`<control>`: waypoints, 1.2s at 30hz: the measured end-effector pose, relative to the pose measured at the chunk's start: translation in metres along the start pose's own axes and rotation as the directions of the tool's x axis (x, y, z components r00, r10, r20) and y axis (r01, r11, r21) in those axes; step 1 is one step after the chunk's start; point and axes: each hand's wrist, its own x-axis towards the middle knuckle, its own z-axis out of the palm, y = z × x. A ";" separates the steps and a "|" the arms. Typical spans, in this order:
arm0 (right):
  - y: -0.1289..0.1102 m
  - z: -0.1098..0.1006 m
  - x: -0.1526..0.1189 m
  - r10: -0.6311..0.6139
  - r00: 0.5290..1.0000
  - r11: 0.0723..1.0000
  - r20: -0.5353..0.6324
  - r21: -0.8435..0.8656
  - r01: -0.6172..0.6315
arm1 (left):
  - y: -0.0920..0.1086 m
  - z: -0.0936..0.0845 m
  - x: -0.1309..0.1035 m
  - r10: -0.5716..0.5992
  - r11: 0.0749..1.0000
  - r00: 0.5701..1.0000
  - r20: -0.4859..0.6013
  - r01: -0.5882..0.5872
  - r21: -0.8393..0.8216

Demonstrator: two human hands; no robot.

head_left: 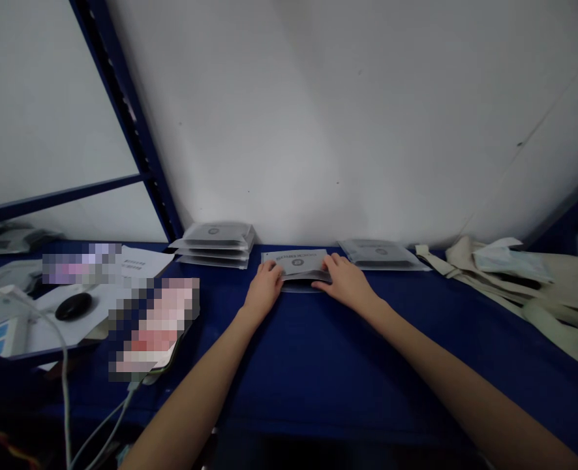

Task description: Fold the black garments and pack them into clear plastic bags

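A frosted plastic bag (299, 261) with a dark round logo and lettering is at the back of the blue table, between my two hands. My left hand (263, 287) grips its left end, fingers curled over the edge. At the right end, my right hand (348, 281) holds it with the thumb low at the front and the fingers on top. The bag's front edge is lifted, leaving a dark gap above a lower layer; whether that layer is a second bag I cannot tell. Left of it stands a stack of similar bags (215, 243), and more bags (384, 253) lie to the right.
On the blue table (328, 372), a phone (164, 326) with a white cable lies at left. Beyond it are papers (139, 264) and a black mouse (74, 305). Cream fabric straps (504, 277) pile up at right. A white wall (318, 130) rises behind.
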 end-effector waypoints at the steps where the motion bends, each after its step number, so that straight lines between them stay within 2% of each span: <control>1: 0.000 0.001 0.000 -0.036 0.999 0.999 -0.034 -0.002 0.036 | -0.001 0.001 0.000 0.016 1.000 1.000 0.009 -0.015 -0.022; 4: -0.002 0.004 0.002 -0.048 0.997 0.999 -0.058 -0.007 0.048 | -0.004 0.002 0.002 0.061 0.997 0.997 0.037 -0.059 -0.052; 9: -0.004 0.005 0.005 0.003 0.999 0.999 0.054 0.042 -0.006 | -0.002 0.001 0.001 0.127 0.991 0.988 0.082 -0.123 -0.059; 15: -0.007 0.002 0.004 0.011 0.997 0.998 0.081 0.055 -0.016 | 0.005 -0.003 -0.001 0.072 0.997 0.995 0.068 -0.073 0.014; 20: -0.007 -0.001 0.003 0.008 0.997 0.998 0.081 0.056 -0.013 | 0.006 -0.005 -0.001 -0.079 0.993 0.997 0.023 0.076 0.086; 25: -0.001 0.000 0.003 0.035 0.992 0.999 0.121 0.006 -0.036 | 0.000 -0.006 0.000 -0.247 0.969 0.969 0.007 0.247 0.022; 27: 0.000 0.000 0.002 0.039 0.988 0.999 0.152 0.000 -0.040 | -0.004 -0.008 0.001 -0.298 0.953 0.954 0.041 0.299 -0.048; 31: -0.001 -0.004 0.000 0.045 0.983 0.999 0.179 0.020 -0.050 | -0.011 -0.015 0.003 -0.370 0.873 0.911 0.185 0.409 -0.266; 33: -0.002 -0.007 -0.001 0.052 0.980 0.998 0.190 0.035 -0.060 | -0.015 -0.018 0.005 -0.397 0.839 0.885 0.243 0.457 -0.295; 36: -0.006 -0.013 -0.003 0.044 0.981 0.995 0.189 0.084 -0.061 | -0.019 -0.020 0.006 -0.428 0.826 0.853 0.298 0.503 -0.254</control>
